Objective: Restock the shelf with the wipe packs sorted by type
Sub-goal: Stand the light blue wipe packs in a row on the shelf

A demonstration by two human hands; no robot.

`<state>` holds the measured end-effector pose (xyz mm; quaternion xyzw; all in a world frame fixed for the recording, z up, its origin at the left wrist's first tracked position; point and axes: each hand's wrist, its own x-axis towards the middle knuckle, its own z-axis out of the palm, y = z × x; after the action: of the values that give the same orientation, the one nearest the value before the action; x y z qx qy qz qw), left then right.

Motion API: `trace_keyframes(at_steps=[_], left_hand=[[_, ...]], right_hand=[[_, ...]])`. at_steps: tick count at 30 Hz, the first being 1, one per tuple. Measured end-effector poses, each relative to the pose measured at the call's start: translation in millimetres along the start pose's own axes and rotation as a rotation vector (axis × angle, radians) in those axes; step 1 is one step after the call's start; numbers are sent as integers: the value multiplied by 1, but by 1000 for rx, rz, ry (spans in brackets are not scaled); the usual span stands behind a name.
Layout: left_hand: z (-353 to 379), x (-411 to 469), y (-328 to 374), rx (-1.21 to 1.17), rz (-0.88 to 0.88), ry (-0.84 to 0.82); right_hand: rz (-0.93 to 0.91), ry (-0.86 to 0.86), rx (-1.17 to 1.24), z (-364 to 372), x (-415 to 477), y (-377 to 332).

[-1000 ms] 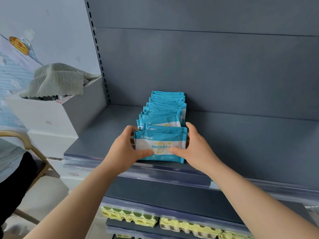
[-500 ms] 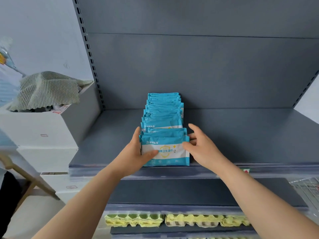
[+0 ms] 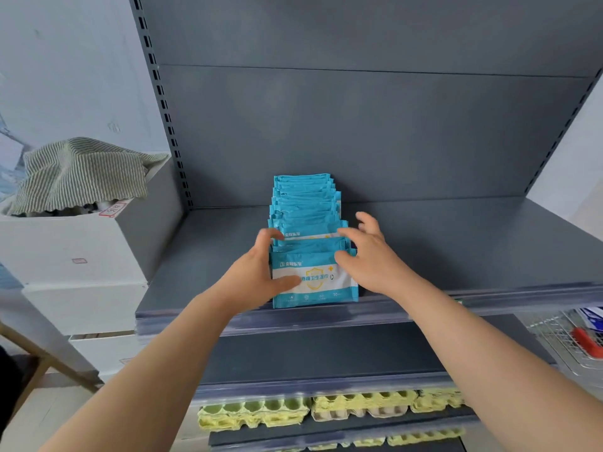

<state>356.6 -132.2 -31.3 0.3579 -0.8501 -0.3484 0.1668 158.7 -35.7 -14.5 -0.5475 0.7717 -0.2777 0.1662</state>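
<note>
Wipe packs (image 3: 305,203) stand in a blue row on the shelf (image 3: 456,249), running back from the grip. Well left of it sits a box (image 3: 65,246) with a cloth (image 3: 81,174) on top. The left hand (image 3: 251,282) pinches the front pack (image 3: 323,290), thumb across its face, fingers curled over its left corner. Just right, the right hand (image 3: 375,265) is loose, fingers spread, thumb touching that pack's top edge.

Both bare arms reach forward side by side, the left hand (image 3: 257,275) curling thumb and fingers round the front wipe pack (image 3: 319,288) — the right hand (image 3: 375,259) beside it, fingers spread and loose
</note>
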Motion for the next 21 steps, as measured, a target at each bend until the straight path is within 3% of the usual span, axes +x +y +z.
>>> trace_keyframes(at_steps=[4,8,11,16,21], left_hand=[[3,5,5,-177,-3,-31],[5,7,4,-180,-60,-16],[4,7,7,-364,-92,29],[12,18,12,-619,-150,24],[17,21,11,-651,-173,35]], right_hand=[[122,-131,280,1,4,-6],[104,-62,275,2,-3,-5],[97,-5,303,-7,-4,-6],[102,-143,422,-1,5,-13],[111,-165,466,9,20,2]])
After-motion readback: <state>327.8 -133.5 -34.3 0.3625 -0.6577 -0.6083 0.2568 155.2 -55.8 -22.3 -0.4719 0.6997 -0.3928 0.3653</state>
